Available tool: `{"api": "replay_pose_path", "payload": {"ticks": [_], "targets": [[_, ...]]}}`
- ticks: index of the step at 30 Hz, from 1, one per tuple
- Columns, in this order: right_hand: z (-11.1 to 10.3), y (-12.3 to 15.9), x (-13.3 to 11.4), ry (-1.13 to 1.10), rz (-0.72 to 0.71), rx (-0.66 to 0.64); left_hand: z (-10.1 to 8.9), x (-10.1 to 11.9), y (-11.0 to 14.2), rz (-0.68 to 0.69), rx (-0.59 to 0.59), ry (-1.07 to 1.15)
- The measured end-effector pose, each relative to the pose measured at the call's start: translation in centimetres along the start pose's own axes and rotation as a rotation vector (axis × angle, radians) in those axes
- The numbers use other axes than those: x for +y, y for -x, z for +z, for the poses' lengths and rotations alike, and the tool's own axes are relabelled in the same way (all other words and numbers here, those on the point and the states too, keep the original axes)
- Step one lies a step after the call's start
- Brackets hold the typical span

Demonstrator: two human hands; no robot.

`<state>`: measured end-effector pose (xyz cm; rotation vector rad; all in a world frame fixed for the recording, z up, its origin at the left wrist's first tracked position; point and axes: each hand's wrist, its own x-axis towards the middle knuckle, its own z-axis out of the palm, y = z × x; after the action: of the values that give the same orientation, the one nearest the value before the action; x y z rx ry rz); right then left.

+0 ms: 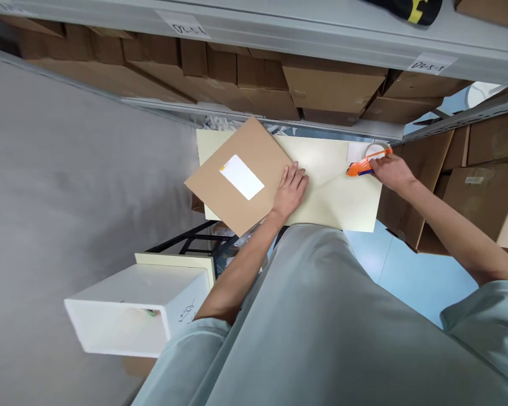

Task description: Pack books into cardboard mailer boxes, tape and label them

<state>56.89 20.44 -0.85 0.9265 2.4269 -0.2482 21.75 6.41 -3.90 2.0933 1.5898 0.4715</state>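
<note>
A flat square cardboard box [211, 186] lies turned at an angle on the pale yellow tabletop [342, 208], and a white label [242, 177] is stuck on its top. My left hand [290, 189] rests on the box's right corner, palm down, fingers stretched out over the edge. Out to the right, my right hand [390, 171] grips an orange tape dispenser [359, 167] with a dark blue part, holding it over the table's right end. What looks like a faint clear strip of tape [332, 180] runs between the dispenser and the box's corner.
Behind the table, a grey metal shelf [279, 34] with handwritten labels holds several cardboard boxes [334, 84]. Large cartons [482, 192] stand on the right. A white bin [139, 307] lies on its side at lower left, near a grey wall [68, 169].
</note>
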Motion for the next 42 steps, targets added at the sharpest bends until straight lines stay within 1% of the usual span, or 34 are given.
{"api": "replay_pose_path", "payload": {"ticks": [1, 2, 4, 6, 8, 11, 13, 14, 15, 16, 18, 19, 21, 22, 23, 24, 26, 28, 31, 34, 35, 36, 37, 39, 41, 42], "targets": [[0.0, -0.3, 0.7, 0.021, 0.010, 0.012, 0.1, 0.3, 0.5, 0.034, -0.026, 0.012], [-0.1, -0.9, 0.8, 0.035, 0.013, 0.026, 0.1, 0.7, 1.1, 0.067, -0.055, 0.028], [-0.4, -2.7, -0.6, 0.044, -0.002, 0.057, 0.2, 1.3, 2.3, 0.119, -0.110, 0.060], [-0.6, -4.7, -3.1, 0.033, -0.041, 0.074, 0.2, 1.7, 4.0, 0.150, -0.144, 0.079], [-0.8, -6.4, -6.0, 0.018, -0.091, 0.073, -0.2, 1.9, 6.1, 0.160, -0.151, 0.085], [-1.1, -7.6, -9.8, -0.005, -0.179, 0.089, -1.9, 2.1, 9.3, 0.166, -0.168, 0.091], [-1.3, -7.8, -11.8, -0.029, -0.237, 0.119, -3.3, 2.1, 10.1, 0.131, -0.160, 0.085], [-1.3, -7.8, -12.6, -0.045, -0.258, 0.132, -4.0, 2.0, 9.8, 0.085, -0.125, 0.068], [-1.4, -7.9, -13.4, -0.060, -0.274, 0.141, -4.5, 1.8, 8.8, 0.016, -0.066, 0.042], [-1.6, -8.0, -14.0, -0.072, -0.284, 0.147, -4.8, 1.4, 7.3, -0.067, 0.012, 0.008], [-1.8, -8.2, -14.8, -0.077, -0.298, 0.155, -4.7, 0.4, 3.0, -0.253, 0.176, -0.049], [-2.0, -8.4, -15.1, -0.072, -0.302, 0.157, -4.2, -0.2, 0.6, -0.299, 0.213, -0.052], [-2.3, -8.7, -15.2, -0.061, -0.300, 0.158, -2.5, -1.1, -3.6, -0.336, 0.230, -0.014], [-2.4, -8.7, -15.2, -0.058, -0.296, 0.158, -1.5, -1.3, -5.1, -0.357, 0.231, 0.014], [-2.4, -8.8, -15.1, -0.056, -0.292, 0.157, -0.5, -1.4, -6.0, -0.382, 0.240, 0.041], [-2.5, -8.7, -15.1, -0.056, -0.292, 0.156, 0.4, -1.3, -6.3, -0.404, 0.253, 0.064], [-2.4, -8.4, -15.3, -0.059, -0.306, 0.149, 1.7, -0.7, -5.4, -0.417, 0.277, 0.079], [-2.3, -7.8, -16.2, -0.071, -0.340, 0.133, 2.1, -0.1, -3.3, -0.368, 0.270, 0.059], [-1.9, -6.6, -18.7, -0.126, -0.387, 0.106, 1.4, 0.0, 0.6, -0.233, 0.192, 0.010], [-0.9, -4.6, -21.0, -0.204, -0.440, 0.057, 0.3, -0.7, 4.1, -0.138, 0.096, -0.012], [-0.4, -3.8, -21.2, -0.237, -0.437, 0.033, 0.1, -0.9, 5.0, -0.121, 0.069, -0.013], [0.3, -2.9, -20.8, -0.272, -0.416, 0.008, -0.1, -1.1, 5.8, -0.109, 0.046, -0.012], [1.1, -1.9, -19.9, -0.304, -0.377, -0.014, -0.2, -1.3, 6.4, -0.098, 0.025, -0.009], [2.6, 0.0, -16.4, -0.338, -0.262, -0.043, -0.2, -1.4, 7.4, -0.082, -0.010, 0.002], [3.7, 1.4, -11.7, -0.302, -0.178, -0.070, -0.1, -1.3, 8.0, -0.062, -0.035, 0.012], [3.9, 1.6, -9.3, -0.244, -0.111, -0.070, 0.0, -1.3, 8.2, -0.055, -0.045, 0.015]]}}
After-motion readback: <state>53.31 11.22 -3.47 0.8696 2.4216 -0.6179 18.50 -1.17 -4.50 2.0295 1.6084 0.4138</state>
